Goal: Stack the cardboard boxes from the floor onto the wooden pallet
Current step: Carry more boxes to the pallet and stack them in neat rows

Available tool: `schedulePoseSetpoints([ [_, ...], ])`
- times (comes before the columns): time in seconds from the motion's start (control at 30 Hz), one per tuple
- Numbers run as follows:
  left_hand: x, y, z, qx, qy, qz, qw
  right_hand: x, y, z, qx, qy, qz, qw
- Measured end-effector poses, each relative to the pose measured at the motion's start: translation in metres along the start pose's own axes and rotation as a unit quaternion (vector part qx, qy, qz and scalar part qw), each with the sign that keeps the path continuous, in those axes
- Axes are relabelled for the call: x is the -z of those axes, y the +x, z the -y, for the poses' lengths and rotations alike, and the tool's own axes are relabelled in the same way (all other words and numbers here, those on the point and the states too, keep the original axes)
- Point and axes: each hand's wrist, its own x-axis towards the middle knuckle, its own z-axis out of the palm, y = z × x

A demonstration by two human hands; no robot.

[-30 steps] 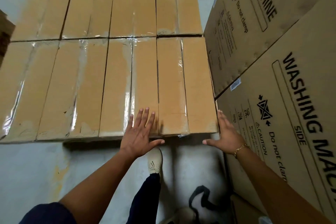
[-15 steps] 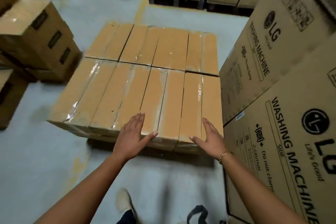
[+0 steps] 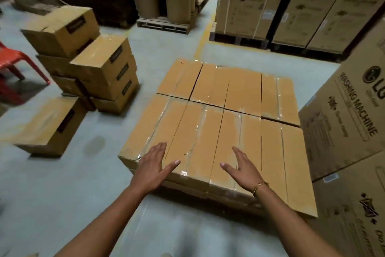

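Lifted off the stacked boxes [image 3: 218,123]: left hand [image 3: 153,165], right hand [image 3: 242,168] spread wide, empty. Next we fetch the floor box [image 3: 50,125], middle left.

Above the flat layer of tan, tape-sealed cardboard boxes [image 3: 218,123] the way is open from overhead. Tall brown printed washing-machine cartons [image 3: 341,123] stand just beside its right edge and wall off that side. Grey concrete floor [image 3: 104,152] runs open along its left and near edges, bounded farther left by a crooked stack of brown cardboard boxes [image 3: 100,73] and a single brown box [image 3: 48,125].
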Motion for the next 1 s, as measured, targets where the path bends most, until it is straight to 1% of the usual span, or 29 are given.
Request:
schedulePoseSetpoints([
  [0.13, 0.028, 0.002, 0.032, 0.015, -0.013, -0.022, 1.000, -0.022, 0.017, 0.040, 0.021, -0.014, 0.029, 0.999],
  [0.23, 0.038, 0.006, 0.046, 0.019, -0.013, -0.032, 0.999, -0.030, 0.028, 0.054, 0.029, -0.026, 0.041, 0.998],
  [0.37, 0.038, 0.016, 0.052, 0.015, -0.011, -0.023, 1.000, -0.029, 0.038, 0.053, 0.020, -0.028, 0.043, 0.999],
  [0.5, 0.026, 0.033, 0.036, 0.004, -0.006, 0.004, 1.000, -0.016, 0.040, 0.033, 0.002, -0.015, 0.031, 0.999],
  [0.6, 0.010, 0.055, 0.016, -0.012, 0.006, 0.023, 1.000, 0.001, 0.040, 0.007, -0.023, 0.002, 0.018, 1.000],
  [0.73, -0.020, 0.090, -0.026, -0.055, 0.023, 0.049, 0.997, 0.030, 0.039, -0.043, -0.061, 0.036, -0.004, 0.997],
  [0.87, -0.068, 0.129, -0.087, -0.086, 0.045, 0.079, 0.992, 0.066, 0.043, -0.114, -0.103, 0.064, -0.021, 0.992],
  [1.0, -0.135, 0.177, -0.161, -0.099, 0.050, 0.123, 0.986, 0.107, 0.059, -0.200, -0.144, 0.097, -0.022, 0.985],
])
